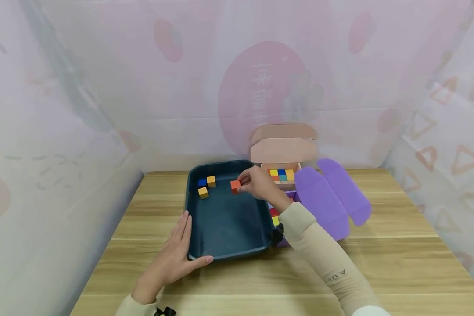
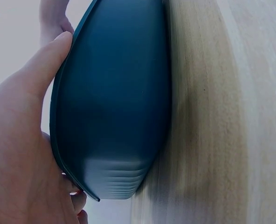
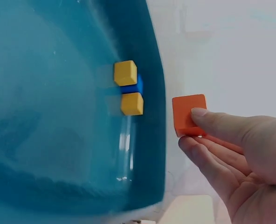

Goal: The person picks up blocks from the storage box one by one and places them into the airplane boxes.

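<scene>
Between the thumb and fingers of my right hand point(image 1: 260, 182) an orange cube block point(image 1: 235, 187) is pinched, held over the dark teal tray point(image 1: 229, 228). In the right wrist view the thumb presses one face of the orange block point(image 3: 187, 112), fingertips at its lower edge. Two yellow blocks point(image 1: 211, 181) and a blue block point(image 1: 202, 182) sit together in the tray's far left part. My left hand point(image 1: 171, 254) rests at the tray's near left corner, fingers straight along the left side and thumb along the front rim point(image 2: 56, 102).
Behind the tray's right side stands an open brown cardboard box point(image 1: 283, 151) with several coloured blocks point(image 1: 282, 172). An open purple box point(image 1: 320, 202), its lid spread rightward, also holds blocks; my right forearm partly covers it. A patterned cloth wall point(image 1: 181, 96) rises behind the wooden table point(image 1: 395, 263).
</scene>
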### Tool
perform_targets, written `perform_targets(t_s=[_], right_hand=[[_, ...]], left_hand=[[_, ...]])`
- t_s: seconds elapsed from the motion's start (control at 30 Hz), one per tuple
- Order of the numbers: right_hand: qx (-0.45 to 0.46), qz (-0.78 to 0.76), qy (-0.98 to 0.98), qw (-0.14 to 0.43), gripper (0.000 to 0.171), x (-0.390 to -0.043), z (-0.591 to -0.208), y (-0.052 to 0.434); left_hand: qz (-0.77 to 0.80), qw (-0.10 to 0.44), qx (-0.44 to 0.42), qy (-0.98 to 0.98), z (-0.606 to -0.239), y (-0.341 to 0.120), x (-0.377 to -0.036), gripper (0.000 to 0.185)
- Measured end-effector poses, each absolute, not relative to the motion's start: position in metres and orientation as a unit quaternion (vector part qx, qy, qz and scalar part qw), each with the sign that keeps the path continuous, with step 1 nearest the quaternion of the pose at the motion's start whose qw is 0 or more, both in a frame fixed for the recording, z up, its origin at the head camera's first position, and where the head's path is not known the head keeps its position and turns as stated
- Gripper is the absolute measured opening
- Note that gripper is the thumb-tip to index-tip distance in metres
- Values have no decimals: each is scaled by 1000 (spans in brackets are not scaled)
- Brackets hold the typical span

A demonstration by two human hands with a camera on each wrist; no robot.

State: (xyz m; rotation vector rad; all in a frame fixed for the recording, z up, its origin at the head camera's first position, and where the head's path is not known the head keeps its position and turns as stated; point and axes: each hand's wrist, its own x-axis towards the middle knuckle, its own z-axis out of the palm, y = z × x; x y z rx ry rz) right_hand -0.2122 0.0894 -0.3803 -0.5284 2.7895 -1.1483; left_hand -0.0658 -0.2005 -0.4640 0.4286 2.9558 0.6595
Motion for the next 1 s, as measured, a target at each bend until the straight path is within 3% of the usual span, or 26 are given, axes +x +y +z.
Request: perform_targets(t_s=[0.37,0.63,1.0], right_hand=[[-160,-386,908,1,27,-188,-372,149],[-123,-397,909,17,37,-175,-372,188],[-96,-364,926,14,29,-163,-380,219]], left_hand=[[223,39,149,963,-465,-199,-67,132],[222,35,148,963,-466,-199,-67,131],[226,36,148,962,-466,-200,-68,131]])
